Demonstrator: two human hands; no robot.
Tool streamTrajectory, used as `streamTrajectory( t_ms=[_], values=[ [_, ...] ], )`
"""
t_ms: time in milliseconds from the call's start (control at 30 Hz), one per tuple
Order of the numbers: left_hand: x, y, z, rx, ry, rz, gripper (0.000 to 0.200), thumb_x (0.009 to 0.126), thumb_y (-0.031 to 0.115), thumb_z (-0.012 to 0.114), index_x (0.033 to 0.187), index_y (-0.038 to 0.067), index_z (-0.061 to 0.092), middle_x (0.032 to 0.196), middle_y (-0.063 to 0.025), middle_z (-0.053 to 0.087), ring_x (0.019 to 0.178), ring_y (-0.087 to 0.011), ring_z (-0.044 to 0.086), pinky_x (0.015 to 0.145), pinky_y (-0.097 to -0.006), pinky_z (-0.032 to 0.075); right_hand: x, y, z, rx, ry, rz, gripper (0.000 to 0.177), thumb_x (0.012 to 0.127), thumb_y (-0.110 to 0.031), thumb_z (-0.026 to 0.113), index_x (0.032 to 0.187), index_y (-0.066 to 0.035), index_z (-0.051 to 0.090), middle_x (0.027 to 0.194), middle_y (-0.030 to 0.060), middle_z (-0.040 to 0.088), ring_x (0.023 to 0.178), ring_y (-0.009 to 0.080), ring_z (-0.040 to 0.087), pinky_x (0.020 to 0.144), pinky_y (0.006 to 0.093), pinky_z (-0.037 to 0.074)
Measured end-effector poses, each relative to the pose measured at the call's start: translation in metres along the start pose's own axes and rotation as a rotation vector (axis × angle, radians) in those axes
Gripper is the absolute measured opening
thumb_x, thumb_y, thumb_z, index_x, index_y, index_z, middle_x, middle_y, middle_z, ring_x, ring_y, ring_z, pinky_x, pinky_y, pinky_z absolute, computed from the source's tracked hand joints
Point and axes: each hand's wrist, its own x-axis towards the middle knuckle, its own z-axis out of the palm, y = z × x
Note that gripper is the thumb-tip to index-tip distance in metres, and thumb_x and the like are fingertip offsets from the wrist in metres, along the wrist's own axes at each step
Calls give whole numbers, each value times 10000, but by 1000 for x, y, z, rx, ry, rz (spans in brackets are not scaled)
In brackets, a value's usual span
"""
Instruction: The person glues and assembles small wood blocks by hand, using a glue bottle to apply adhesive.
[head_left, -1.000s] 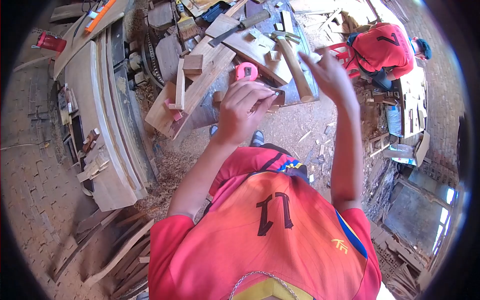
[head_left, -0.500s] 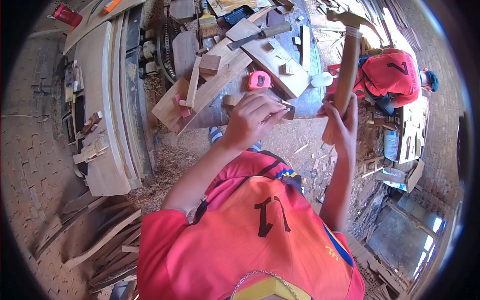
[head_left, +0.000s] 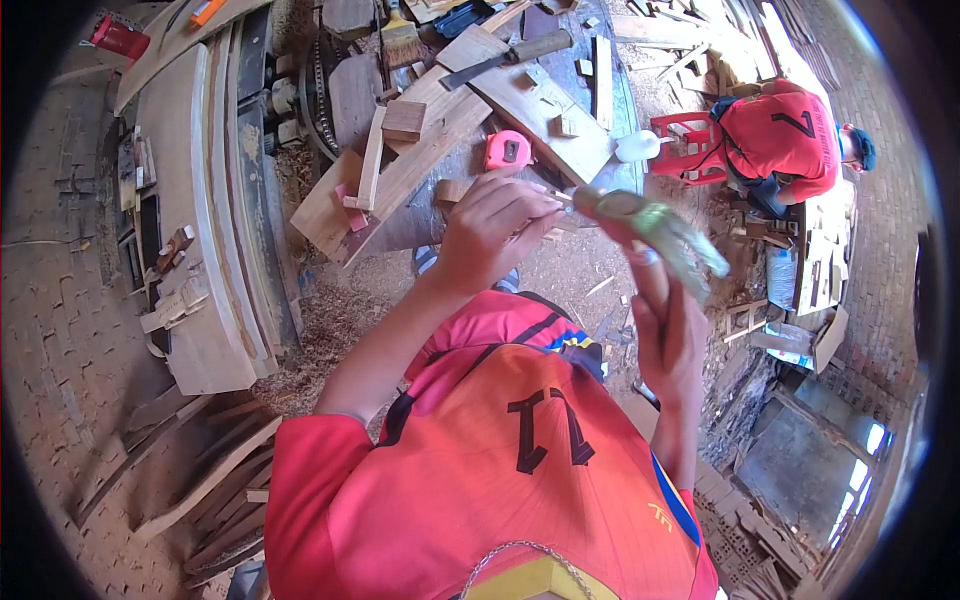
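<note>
Red-orange short-sleeved jersey [head_left: 450, 490], black number 11 [head_left: 527, 438], yellow collar [head_left: 542, 582], silver chain [head_left: 520, 544]

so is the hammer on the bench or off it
Off it: the right hand holds the hammer, which shows blurred, its head in view just beside the left hand.

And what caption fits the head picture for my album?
Right hand holding a hammer, left hand and pink tape measure close by.
</note>
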Motion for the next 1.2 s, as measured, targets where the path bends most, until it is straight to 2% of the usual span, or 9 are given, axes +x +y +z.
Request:
streamTrajectory(
  t_ms=[100,300,400,500,667,767,900,1033,1200],
  values=[
    [-1,-2,1,8,12,28,150,834,78,840,921,87,718,944,-45,742,957,-241,733,1017,-451,553,-3,-13,-10,-3,-144,121,425,978,-118,691,1379,-33,579,1051,235,716,889,477,700,721,476,535],
    [3,-1,3,8,30,31,127,821,71,853,884,83,743,903,-51,760,964,-232,754,1030,-475,559,-17,-25,-18,358,281,55,389,1047,-277,565,1304,15,557,886,58,619,651,101,526,589,272,426],
    [1,0,3,21,27,36,118,824,75,852,870,83,743,898,-53,761,962,-233,757,1036,-480,554,-22,-14,-10,198,228,-20,412,1036,-270,612,1312,28,546,886,83,624,664,133,553,592,303,445],
    [0,-1,0,33,15,42,115,830,77,850,868,85,742,903,-52,760,964,-232,758,1040,-482,550,-7,-27,-6,-80,-5,8,456,979,-136,685,1406,-44,555,1007,203,708,899,389,711,736,423,549],
    [1,0,1,10,29,56,115,835,63,846,863,75,735,900,-56,751,954,-237,754,1019,-468,560,-10,-25,-6,-35,32,60,437,969,-141,725,1342,16,562,958,243,677,744,451,661,616,472,495],
    [3,1,4,-14,69,61,118,835,46,844,867,66,733,899,-58,746,950,-244,746,974,-439,576,-17,-21,-16,78,212,-1,391,1067,-235,579,1356,20,512,830,60,598,654,132,529,593,307,430],
    [7,4,1,-7,49,67,119,832,35,844,871,61,734,902,-58,742,958,-252,737,919,-411,582,-19,-22,-5,300,326,-22,409,1099,-293,522,1344,33,487,816,18,557,633,58,447,532,251,328],
    [6,1,0,3,41,60,133,826,44,849,890,61,733,910,-61,741,974,-265,734,904,-407,579,-12,-26,7,-99,-62,89,504,969,-133,722,1430,-60,532,1116,241,709,847,446,715,679,474,560],
    [7,3,0,12,19,51,155,822,63,853,915,65,730,939,-67,744,1004,-279,732,912,-409,576,-13,-34,-6,-40,50,59,435,1003,-123,665,1409,-38,537,1037,215,703,863,404,693,731,434,549]
  ],
)
